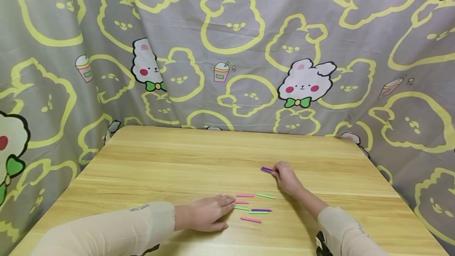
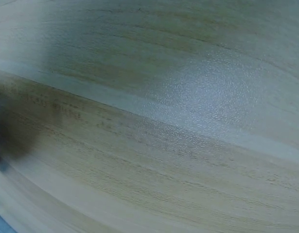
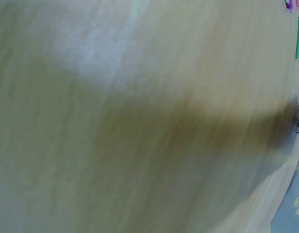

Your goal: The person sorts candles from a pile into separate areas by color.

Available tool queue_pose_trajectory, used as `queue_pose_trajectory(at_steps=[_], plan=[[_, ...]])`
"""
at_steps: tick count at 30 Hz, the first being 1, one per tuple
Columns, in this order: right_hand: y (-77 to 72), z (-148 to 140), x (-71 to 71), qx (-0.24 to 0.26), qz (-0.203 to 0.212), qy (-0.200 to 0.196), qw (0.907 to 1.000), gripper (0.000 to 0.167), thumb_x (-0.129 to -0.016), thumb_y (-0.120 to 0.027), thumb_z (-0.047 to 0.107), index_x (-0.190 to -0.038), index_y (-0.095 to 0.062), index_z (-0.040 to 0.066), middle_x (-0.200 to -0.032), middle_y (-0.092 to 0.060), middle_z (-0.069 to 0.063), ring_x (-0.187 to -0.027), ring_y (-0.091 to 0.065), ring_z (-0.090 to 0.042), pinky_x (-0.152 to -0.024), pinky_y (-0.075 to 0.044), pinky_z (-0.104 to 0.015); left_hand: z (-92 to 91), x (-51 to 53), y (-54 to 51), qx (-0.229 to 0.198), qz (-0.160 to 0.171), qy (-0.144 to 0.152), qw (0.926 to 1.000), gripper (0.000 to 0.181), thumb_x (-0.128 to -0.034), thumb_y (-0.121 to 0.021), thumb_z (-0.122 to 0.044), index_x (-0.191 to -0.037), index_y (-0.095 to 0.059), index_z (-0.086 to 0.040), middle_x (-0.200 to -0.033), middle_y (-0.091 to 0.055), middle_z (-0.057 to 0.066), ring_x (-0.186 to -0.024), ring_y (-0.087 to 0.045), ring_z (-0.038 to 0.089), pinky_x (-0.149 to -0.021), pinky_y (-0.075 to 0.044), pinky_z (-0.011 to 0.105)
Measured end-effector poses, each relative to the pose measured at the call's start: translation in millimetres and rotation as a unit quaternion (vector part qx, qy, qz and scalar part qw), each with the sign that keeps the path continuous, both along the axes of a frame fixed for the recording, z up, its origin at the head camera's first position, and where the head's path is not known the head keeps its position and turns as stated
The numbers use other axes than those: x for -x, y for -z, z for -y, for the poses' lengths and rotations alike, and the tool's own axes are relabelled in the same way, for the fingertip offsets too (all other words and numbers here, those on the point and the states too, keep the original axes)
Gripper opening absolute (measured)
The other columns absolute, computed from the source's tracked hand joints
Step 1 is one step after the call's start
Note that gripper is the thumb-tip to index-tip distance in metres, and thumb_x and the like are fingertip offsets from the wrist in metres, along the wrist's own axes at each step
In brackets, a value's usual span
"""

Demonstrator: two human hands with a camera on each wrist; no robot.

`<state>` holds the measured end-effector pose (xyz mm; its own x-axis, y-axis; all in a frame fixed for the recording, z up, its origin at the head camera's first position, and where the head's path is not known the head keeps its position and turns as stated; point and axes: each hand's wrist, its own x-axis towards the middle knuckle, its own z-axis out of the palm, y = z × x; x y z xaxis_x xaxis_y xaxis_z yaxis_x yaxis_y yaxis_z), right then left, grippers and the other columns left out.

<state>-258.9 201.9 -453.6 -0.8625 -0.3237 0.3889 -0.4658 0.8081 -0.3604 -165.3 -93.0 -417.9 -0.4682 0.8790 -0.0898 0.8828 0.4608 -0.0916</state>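
- Sticking out leftward from the right hand (image 1: 286, 179), two purple sticks (image 1: 266, 168) are showing right of the table's centre, beyond the other sticks.
- The right hand is pinching them, its fingers covering their right ends.
- Nearer the person, three pink sticks (image 1: 246, 195), three green sticks (image 1: 266, 196) and a single purple stick (image 1: 261, 210) are lying loosely scattered, the single purple one right alongside a green one.
- The left hand (image 1: 209, 213) is resting palm down, fingers extended, its fingertips meeting the left ends of a pink and a green stick; firm contact is staying unclear.
- Pale sleeves (image 1: 106, 228) are covering both forearms.
- Around the wooden table (image 1: 160, 161), a grey cartoon-patterned curtain (image 1: 192, 31) is hanging.
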Motion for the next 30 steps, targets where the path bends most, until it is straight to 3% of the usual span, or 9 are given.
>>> queue_pose_trajectory(at_steps=[7,18,30], plan=[[2.5,-0.7,-1.3,0.0,-0.021,-0.005,0.9998,0.01,-0.08,-0.065,-0.004,-0.075,-0.059,0.001,-0.072,-0.056,-0.004,-0.071,-0.049,-0.016,-0.065,-0.045,-0.032,-0.1,0.7,0.0,0.0,0.002,0.004,1.0,0.055,-0.0969,-0.042,-0.04,-0.136,-0.044,-0.001,-0.143,-0.041,0.014,-0.133,-0.041,0.022,-0.108,-0.037,0.033],[4.5,-2.9,-0.4,-0.001,-0.008,-0.011,0.9999,0.009,-0.081,-0.064,-0.004,-0.077,-0.059,0.002,-0.073,-0.056,-0.004,-0.073,-0.049,-0.016,-0.066,-0.045,-0.032,-1.4,-0.6,-1.9,0.007,0.01,-0.005,0.9999,0.055,-0.0967,-0.042,-0.041,-0.137,-0.043,-0.002,-0.144,-0.041,0.013,-0.134,-0.04,0.02,-0.109,-0.036,0.032],[2.0,-4.0,-2.0,0.018,-0.022,-0.013,0.9995,0.009,-0.079,-0.066,-0.003,-0.077,-0.059,0.001,-0.074,-0.056,-0.004,-0.075,-0.049,-0.017,-0.066,-0.045,-0.032,-1.8,-0.9,-3.0,0.012,0.017,-0.01,0.9997,0.056,-0.0968,-0.042,-0.041,-0.137,-0.042,-0.003,-0.145,-0.039,0.012,-0.134,-0.038,0.019,-0.109,-0.035,0.032]])
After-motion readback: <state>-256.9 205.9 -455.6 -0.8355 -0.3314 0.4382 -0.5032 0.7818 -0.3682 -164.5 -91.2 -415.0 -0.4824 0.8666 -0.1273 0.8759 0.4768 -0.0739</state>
